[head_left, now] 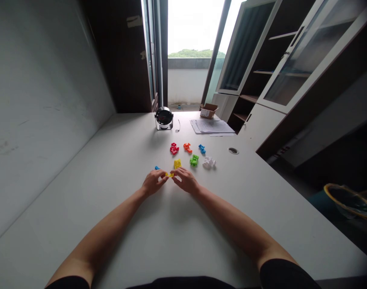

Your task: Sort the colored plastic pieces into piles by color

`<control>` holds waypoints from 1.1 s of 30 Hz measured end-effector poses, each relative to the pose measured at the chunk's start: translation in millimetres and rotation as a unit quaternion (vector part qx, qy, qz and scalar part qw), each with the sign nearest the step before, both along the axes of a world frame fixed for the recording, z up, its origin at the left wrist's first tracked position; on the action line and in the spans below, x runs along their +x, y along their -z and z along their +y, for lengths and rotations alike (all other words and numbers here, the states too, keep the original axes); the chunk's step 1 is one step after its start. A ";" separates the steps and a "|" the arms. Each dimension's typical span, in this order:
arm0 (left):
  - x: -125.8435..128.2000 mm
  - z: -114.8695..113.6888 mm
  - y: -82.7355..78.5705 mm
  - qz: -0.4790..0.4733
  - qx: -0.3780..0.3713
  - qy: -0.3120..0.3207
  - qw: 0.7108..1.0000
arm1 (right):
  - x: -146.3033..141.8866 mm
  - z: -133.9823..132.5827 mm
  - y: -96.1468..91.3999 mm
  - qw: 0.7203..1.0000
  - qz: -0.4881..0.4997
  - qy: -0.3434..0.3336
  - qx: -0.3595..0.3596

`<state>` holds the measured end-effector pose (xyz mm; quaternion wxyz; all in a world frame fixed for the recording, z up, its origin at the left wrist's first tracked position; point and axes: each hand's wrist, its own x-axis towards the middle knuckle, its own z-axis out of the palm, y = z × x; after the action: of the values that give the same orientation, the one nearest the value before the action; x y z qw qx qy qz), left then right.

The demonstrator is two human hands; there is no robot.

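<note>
Between my two hands is a small yellow plastic piece (170,175); its exact kind is too small to make out. My left hand (154,181) pinches its left end, and my right hand (186,180) has closed fingers on its right end. Just beyond the left fingers lies a blue piece (157,167), partly covered by them. A yellow cluster of pieces (177,163) sits right behind my right fingertips. Further right are a green cluster (194,160) and a white one (209,162). Behind these lie red (174,149), orange (187,147) and blue (202,149) pieces.
A round black lamp-like device (164,118) on a metal stand is at the table's far side, with a thin cord (178,126) beside it. Papers (212,126) and an opened cardboard box (208,110) stand at the back right. A round cable hole (233,151) pierces the white table (129,233).
</note>
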<state>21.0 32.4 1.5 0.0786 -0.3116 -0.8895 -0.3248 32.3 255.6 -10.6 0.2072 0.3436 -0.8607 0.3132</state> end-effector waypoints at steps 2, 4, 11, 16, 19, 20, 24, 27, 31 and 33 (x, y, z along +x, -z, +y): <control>-0.6 0.2 0.1 0.000 -0.008 0.003 1.000 | -0.4 0.0 -0.1 1.000 0.010 0.004 0.004; -0.9 0.4 0.6 -0.006 -0.007 0.006 1.000 | -0.2 -0.1 -0.4 1.000 0.014 0.009 0.009; -0.8 0.2 7.2 -0.022 0.044 -0.001 0.999 | 1.3 -0.4 -1.6 1.000 0.013 0.024 0.004; -0.4 -0.2 7.2 -0.004 0.043 -0.004 0.999 | 2.5 -1.3 -1.9 1.000 0.004 0.021 0.003; -0.4 0.2 5.7 -0.001 0.046 -0.001 0.999 | 3.0 -2.0 -2.7 1.000 -0.001 0.017 0.010; -0.6 0.4 5.6 -0.001 0.045 0.002 0.999 | 3.0 -2.1 -3.0 1.000 -0.003 0.014 0.014; -1.2 1.0 6.8 -0.002 0.038 0.012 0.999 | 2.6 -1.7 -4.2 0.999 -0.004 0.006 0.031; -0.5 0.8 6.4 -0.006 0.043 0.011 0.999 | 2.4 -1.1 -4.0 0.999 -0.006 0.015 0.037; 2.5 -0.1 1.8 -0.017 0.052 0.011 0.998 | 2.7 -0.2 -3.1 0.999 -0.010 0.025 0.041; 3.9 -0.3 -0.8 -0.019 0.049 0.013 0.999 | 2.6 0.3 -2.6 0.999 -0.011 0.027 0.043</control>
<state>24.9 32.2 2.3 0.0731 -0.3128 -0.8695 -0.3751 34.9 255.9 -8.0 0.1915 0.3257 -0.8843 0.2743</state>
